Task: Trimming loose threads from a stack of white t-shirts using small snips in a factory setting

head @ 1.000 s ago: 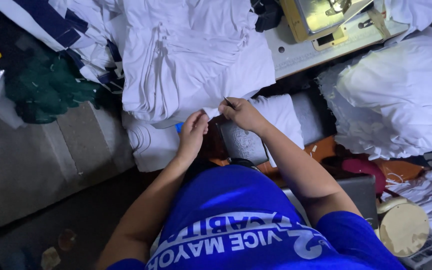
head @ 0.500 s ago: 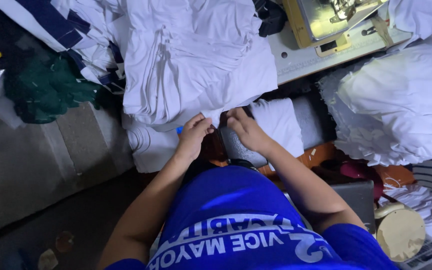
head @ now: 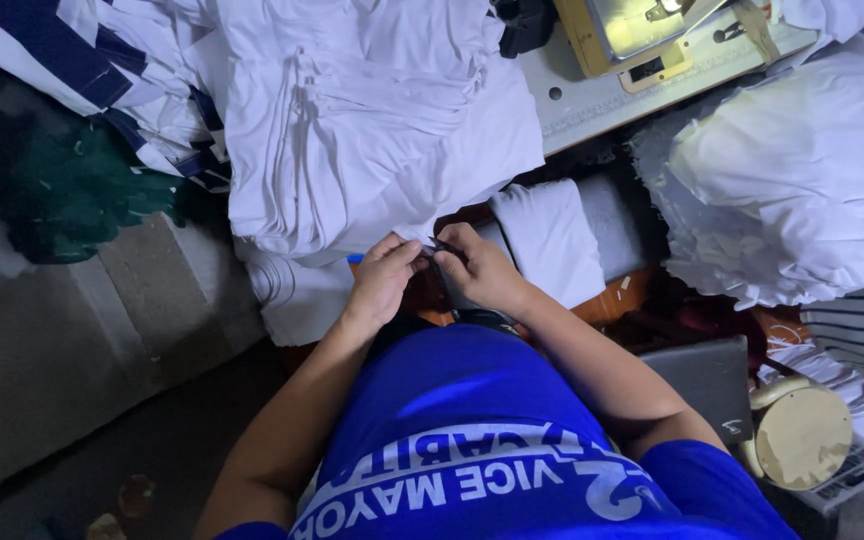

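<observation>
Pinching at the hanging corner of the white fabric stack (head: 372, 130), both hands meet just below its lower edge. Left hand (head: 382, 285) is curled, fingertips closed toward a small dark item (head: 434, 247) held between the two hands; right hand (head: 480, 270) is also closed on it from the other side. What the item is cannot be told, too small and dim; whether a thread or the cloth corner is also caught in the grip is unclear. Stack sits directly above the grip, draped off the counter (head: 602, 100) edge; a folded white piece (head: 552, 240) lies just right of the right hand, a white cloth heap (head: 802, 180) well off to the right, green cloth (head: 62, 190) well left. Judgement: work is fine fingertip handling, so keep both grips close together, wrists steady near the lap, and hold the corner taut without dragging the stack off the edge. Light is poor at the grip; bringing the work slightly up would likely help.
</observation>
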